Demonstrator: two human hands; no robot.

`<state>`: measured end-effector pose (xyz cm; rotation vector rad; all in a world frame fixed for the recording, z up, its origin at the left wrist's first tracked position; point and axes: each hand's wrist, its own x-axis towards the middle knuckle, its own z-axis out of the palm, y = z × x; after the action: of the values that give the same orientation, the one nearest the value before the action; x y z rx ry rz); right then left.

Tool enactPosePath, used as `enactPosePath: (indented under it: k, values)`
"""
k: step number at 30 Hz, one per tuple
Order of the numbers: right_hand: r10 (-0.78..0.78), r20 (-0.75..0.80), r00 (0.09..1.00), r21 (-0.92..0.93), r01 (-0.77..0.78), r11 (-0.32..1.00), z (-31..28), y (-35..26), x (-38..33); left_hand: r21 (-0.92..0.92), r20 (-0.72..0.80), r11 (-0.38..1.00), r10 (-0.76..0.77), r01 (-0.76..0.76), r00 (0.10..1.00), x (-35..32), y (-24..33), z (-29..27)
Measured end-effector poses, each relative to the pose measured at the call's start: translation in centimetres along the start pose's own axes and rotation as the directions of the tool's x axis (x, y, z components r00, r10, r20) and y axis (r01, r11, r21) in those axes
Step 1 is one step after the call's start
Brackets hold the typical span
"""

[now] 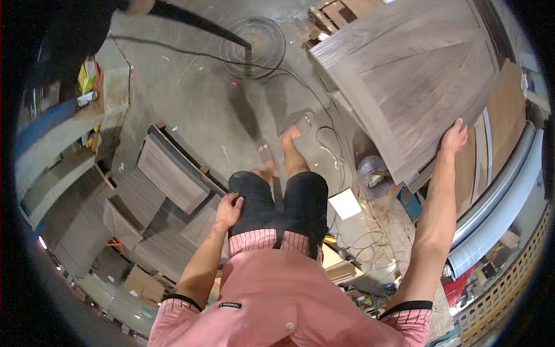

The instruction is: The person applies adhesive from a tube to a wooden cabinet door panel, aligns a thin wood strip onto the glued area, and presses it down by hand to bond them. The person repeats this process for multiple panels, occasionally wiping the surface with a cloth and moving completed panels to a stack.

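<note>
My right hand (454,137) is raised and rests on the lower edge of a large grey wood-grain cabinet door panel (410,75) that stands tilted at the upper right. Its fingers lie on the panel's edge. My left hand (229,209) rests flat against my left thigh on the black shorts (277,199), holding nothing. My feet in sandals (289,141) stand on the concrete floor (196,98) below me.
A stack of grey cabinet door panels (167,173) lies on the floor to my left. A fan stand with a round base (254,46) and cables cross the floor ahead. A coil of wire (373,176), rolled sheets (497,214) and clutter sit to my right.
</note>
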<state>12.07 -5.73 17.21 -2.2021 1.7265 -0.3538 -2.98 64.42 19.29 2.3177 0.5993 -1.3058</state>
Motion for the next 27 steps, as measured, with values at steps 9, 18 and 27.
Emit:
enactPosePath:
  k: [9,18,27]
  values:
    - [-0.207,0.121,0.971,-0.204,0.228,0.952,-2.1,3.0,-14.8,-0.617,-0.15,0.784,-0.028,-0.071,0.988,-4.3,-10.8,2.9]
    - [-0.134,0.073,0.988,-0.219,0.147,0.965,-2.4,2.1,-17.1,-0.508,-0.04,0.84,-0.245,0.191,0.969,-9.0,-28.0,8.9]
    - [-0.15,0.037,0.988,-0.165,0.154,0.974,-2.4,3.2,-17.7,-0.427,-0.057,0.899,-0.133,0.096,0.99,-3.1,-16.1,3.3]
